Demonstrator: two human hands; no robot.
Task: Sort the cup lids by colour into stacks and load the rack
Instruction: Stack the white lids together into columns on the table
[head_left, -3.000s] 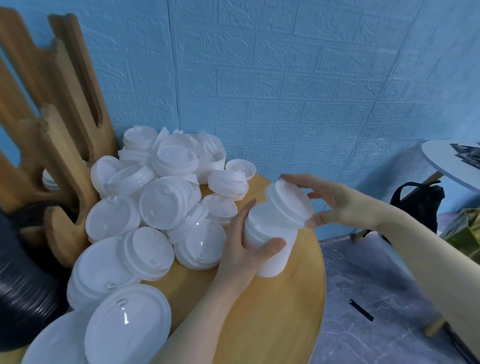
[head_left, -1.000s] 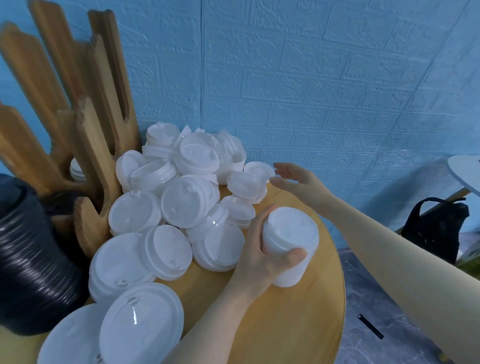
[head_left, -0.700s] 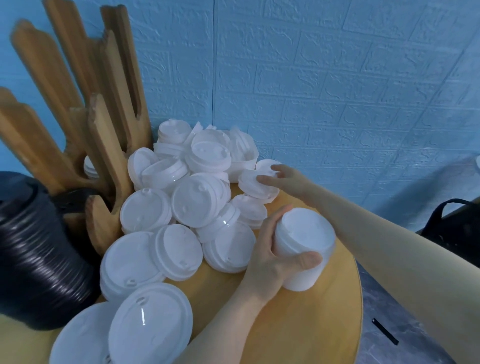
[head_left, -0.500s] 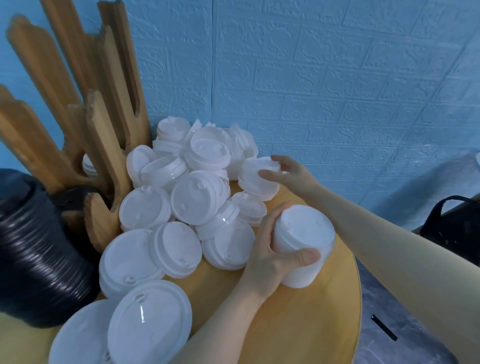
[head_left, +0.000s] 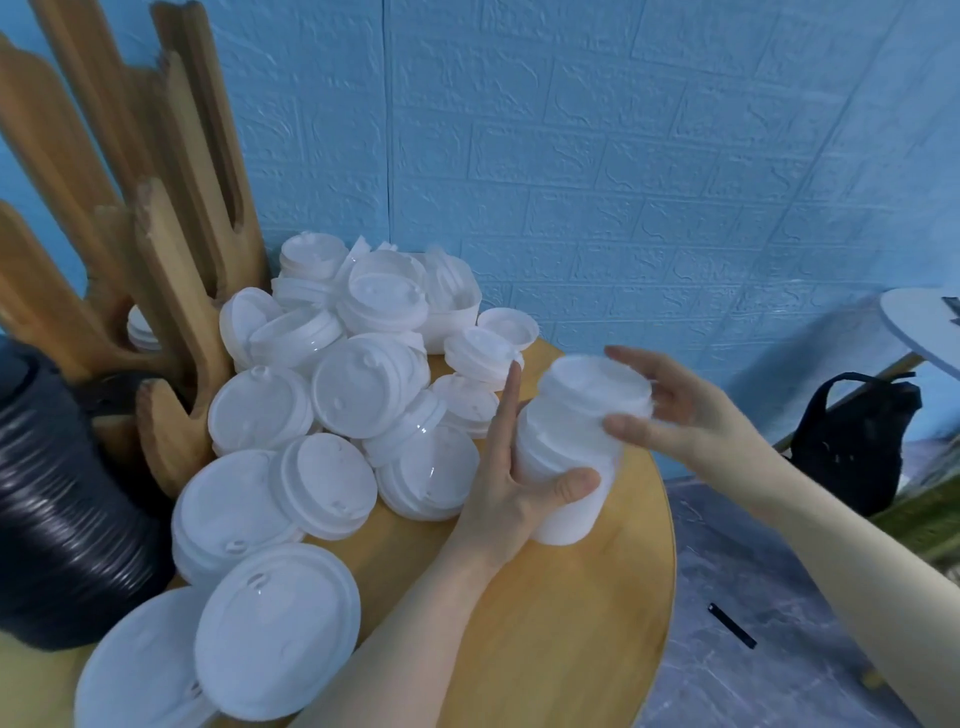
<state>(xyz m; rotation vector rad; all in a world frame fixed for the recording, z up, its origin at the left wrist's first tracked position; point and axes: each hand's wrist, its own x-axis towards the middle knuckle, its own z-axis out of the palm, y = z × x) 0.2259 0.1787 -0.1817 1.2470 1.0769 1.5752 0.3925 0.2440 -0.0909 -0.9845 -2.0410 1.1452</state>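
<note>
While the left hand (head_left: 511, 493) grips the white lid stack (head_left: 569, 467) at centre frame, the right hand (head_left: 670, 410) pinches fresh lids (head_left: 597, 387) onto its top. Stacking is underway; next, seat them squarely, then reach the loose pile (head_left: 332, 395) left of centre; the wooden rack (head_left: 171, 291) waits upper left.
</note>
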